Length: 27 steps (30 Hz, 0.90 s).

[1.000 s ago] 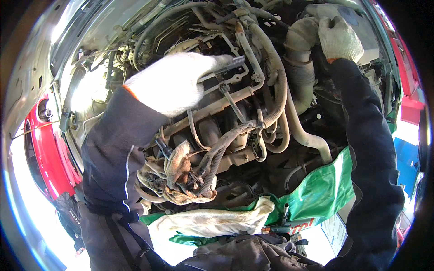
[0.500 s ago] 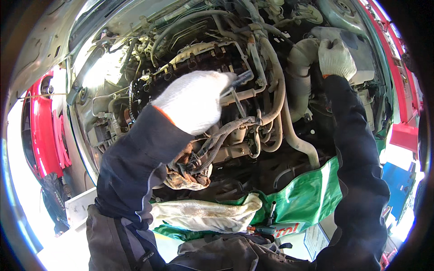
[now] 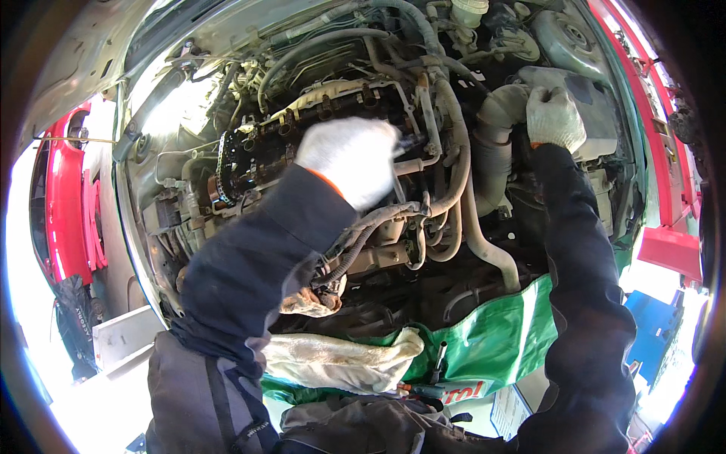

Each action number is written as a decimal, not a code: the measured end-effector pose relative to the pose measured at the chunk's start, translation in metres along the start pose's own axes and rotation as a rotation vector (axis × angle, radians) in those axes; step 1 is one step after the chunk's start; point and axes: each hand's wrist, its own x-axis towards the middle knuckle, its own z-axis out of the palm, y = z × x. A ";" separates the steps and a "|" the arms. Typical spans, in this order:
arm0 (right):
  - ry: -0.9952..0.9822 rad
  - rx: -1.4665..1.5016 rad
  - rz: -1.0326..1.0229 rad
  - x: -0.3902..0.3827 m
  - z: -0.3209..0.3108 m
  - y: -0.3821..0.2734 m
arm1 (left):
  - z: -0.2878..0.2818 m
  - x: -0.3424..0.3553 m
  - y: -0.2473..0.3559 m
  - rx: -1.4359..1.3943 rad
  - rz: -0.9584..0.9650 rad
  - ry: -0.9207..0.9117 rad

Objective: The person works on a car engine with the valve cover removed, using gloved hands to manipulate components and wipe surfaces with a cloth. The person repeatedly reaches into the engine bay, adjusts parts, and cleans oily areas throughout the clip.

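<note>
My left hand [image 3: 348,163], in a white knit glove, is closed over the engine and smeared by motion. From its fingers juts a short dark tool [image 3: 411,141], too blurred for its kind to show. Beneath and beyond it lies the opened top of the engine [image 3: 261,155], with a timing chain [image 3: 223,166] at its left end. My right hand [image 3: 556,119], gloved too, is closed against the grey plastic box [image 3: 597,113], beside the ribbed intake duct [image 3: 495,136]. Whatever its curled fingers may hold is hidden.
Hoses [image 3: 457,166] cross the bay right of my left hand. Along the front edge hang a green fender cover [image 3: 522,321] and a white cloth [image 3: 340,362]. A dark-handled tool [image 3: 439,359] stands there. A soiled rag [image 3: 314,303] sits under my left forearm.
My left hand has shifted right with the dark tool, which has tilted. My right hand stays against the box; the whole view has shifted slightly.
</note>
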 end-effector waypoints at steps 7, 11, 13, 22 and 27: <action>0.003 -0.004 -0.007 0.000 0.002 0.001 | -0.043 0.081 -0.081 0.209 -0.009 -0.124; 0.010 -0.028 -0.005 0.001 0.004 0.001 | -0.028 0.136 -0.104 0.193 0.139 -0.098; 0.004 -0.052 -0.010 0.001 0.005 0.001 | -0.012 0.157 -0.104 0.207 0.193 0.008; -0.010 -0.044 -0.012 0.001 0.010 0.006 | 0.022 0.199 -0.108 0.475 0.222 0.033; -0.018 -0.057 0.012 0.001 0.006 0.002 | 0.042 0.199 -0.117 0.453 0.215 0.024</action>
